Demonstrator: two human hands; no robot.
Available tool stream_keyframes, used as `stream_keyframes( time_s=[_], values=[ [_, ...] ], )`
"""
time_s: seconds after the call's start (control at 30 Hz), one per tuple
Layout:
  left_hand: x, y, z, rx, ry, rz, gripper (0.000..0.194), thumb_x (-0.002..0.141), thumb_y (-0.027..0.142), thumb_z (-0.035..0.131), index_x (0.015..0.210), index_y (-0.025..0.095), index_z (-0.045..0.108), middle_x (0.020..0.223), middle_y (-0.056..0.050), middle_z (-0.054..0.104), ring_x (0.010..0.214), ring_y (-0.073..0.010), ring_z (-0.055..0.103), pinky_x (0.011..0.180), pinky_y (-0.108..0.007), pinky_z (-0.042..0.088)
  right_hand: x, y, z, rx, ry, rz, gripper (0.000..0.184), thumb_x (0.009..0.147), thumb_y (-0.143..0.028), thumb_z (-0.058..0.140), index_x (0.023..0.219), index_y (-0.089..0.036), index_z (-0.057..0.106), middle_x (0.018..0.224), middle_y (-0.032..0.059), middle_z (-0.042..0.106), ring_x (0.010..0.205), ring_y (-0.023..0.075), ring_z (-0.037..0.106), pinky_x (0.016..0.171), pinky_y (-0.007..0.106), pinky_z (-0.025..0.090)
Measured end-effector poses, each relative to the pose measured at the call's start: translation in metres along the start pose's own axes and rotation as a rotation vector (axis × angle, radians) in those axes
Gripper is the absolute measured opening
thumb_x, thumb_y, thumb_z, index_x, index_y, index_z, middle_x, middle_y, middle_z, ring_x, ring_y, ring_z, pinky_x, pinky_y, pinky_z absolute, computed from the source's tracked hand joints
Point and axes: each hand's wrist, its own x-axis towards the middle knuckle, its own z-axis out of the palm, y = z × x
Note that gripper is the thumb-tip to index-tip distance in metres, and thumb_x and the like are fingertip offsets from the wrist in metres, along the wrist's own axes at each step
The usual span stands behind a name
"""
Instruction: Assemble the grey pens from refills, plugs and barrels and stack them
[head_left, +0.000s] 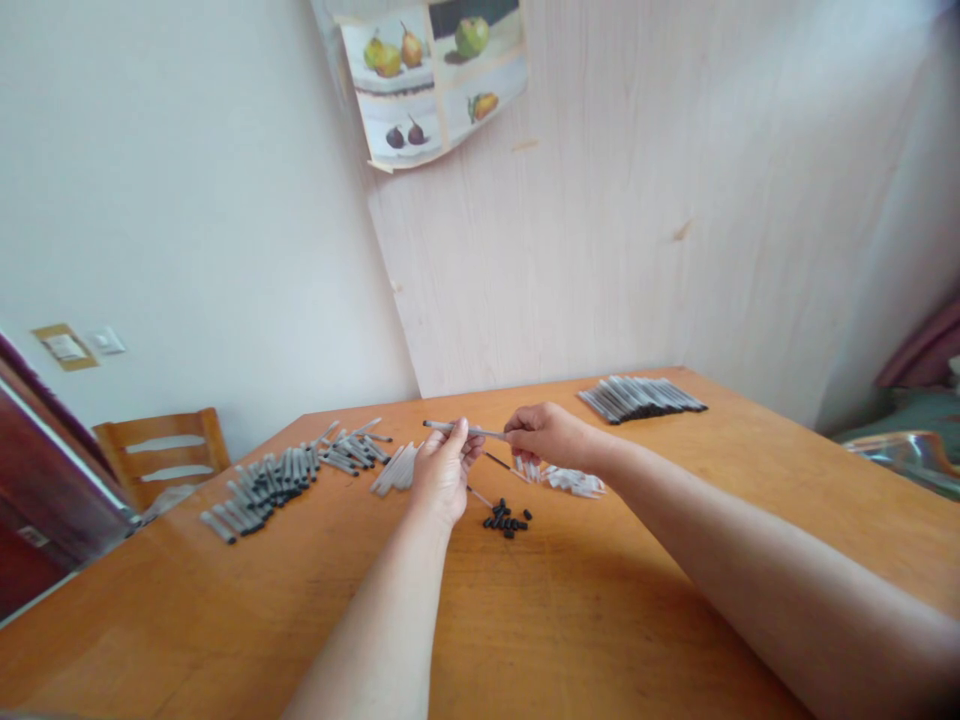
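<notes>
My left hand (439, 478) is closed around a pen (442, 427), thumb on top, dark end pointing left. My right hand (546, 436) pinches the pen's opposite end, fingers closed. The pen lies nearly level between both hands, above the table (570, 630). Below the grip sits a pile of small black plugs (504, 522). Clear caps (574, 482) lie beneath my right hand. White tubes (395, 472) lie just left of my left hand; a pen row (641, 398) lies beyond my right.
</notes>
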Motion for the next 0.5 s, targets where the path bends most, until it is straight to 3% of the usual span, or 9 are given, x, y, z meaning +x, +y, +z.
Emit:
stream_keyframes(
  time_s=[0.33, 0.5],
  values=[
    [-0.004, -0.001, 0.001, 0.039, -0.089, -0.013, 0.028, 0.071, 0.031, 0.073, 0.092, 0.017, 0.060, 0.089, -0.007, 0.071, 0.079, -0.0146, 0.066, 0.075, -0.027, 0.047, 0.003, 0.006, 0.004, 0.040, -0.036, 0.048, 0.023, 0.088, -0.033, 0.051, 0.080, -0.015, 0.062, 0.067, 0.0026, 0.066, 0.051, 0.0079, 0.057, 0.046, 0.016, 0.042],
    [-0.003, -0.005, -0.001, 0.214, -0.049, 0.093, 0.029, 0.074, 0.036, 0.070, 0.096, 0.019, 0.063, 0.085, -0.004, 0.069, 0.075, -0.0124, 0.063, 0.071, -0.024, 0.045, 0.005, 0.005, -0.004, 0.015, 0.122, 0.087, 0.015, 0.085, -0.026, 0.054, 0.085, -0.014, 0.063, 0.071, 0.0043, 0.068, 0.054, 0.0083, 0.057, 0.045, 0.015, 0.040]
  ],
)
